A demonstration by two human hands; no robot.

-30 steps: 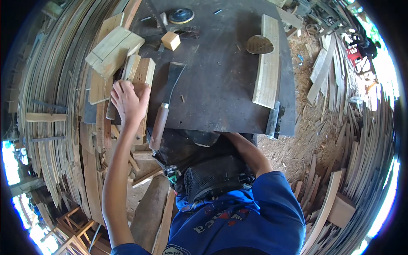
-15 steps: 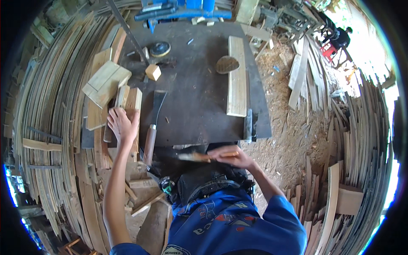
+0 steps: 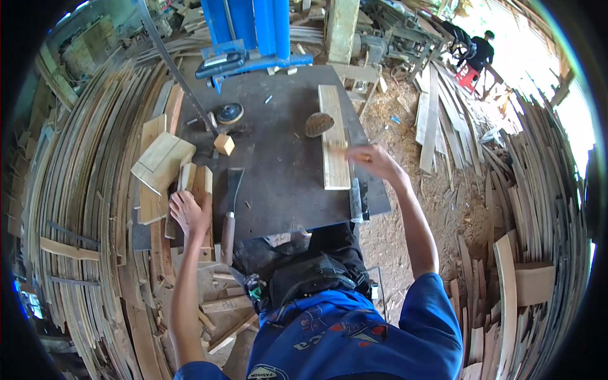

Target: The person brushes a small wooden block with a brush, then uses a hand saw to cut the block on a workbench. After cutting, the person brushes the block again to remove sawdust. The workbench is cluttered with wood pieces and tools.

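My left hand (image 3: 191,214) rests at the table's left with fingers curled over narrow wooden blocks (image 3: 203,181), beside a stacked pale slab (image 3: 158,158). My right hand (image 3: 373,158) is closed around a small wooden-handled tool (image 3: 344,152), blurred and apparently brush-like, over a pale board (image 3: 335,173) lying along the table's right side. A brown oval piece (image 3: 319,125) lies on that board's upper part. A long flat blade with a wooden handle (image 3: 228,234) lies right of my left hand; a small wooden cube (image 3: 223,144) sits farther back on the dark table (image 3: 285,202).
Tall lumber stacks (image 3: 88,177) flank both sides. A blue machine (image 3: 253,28) stands behind the table, with a long metal bar (image 3: 171,69) rising at its left. A round pad (image 3: 229,113) lies near it. A person in dark clothes (image 3: 481,50) is by a red seat at back right.
My right hand has come up from below the table's front edge to the board, holding the small tool. My left hand stays on the blocks. The view has tilted upward, revealing more background.
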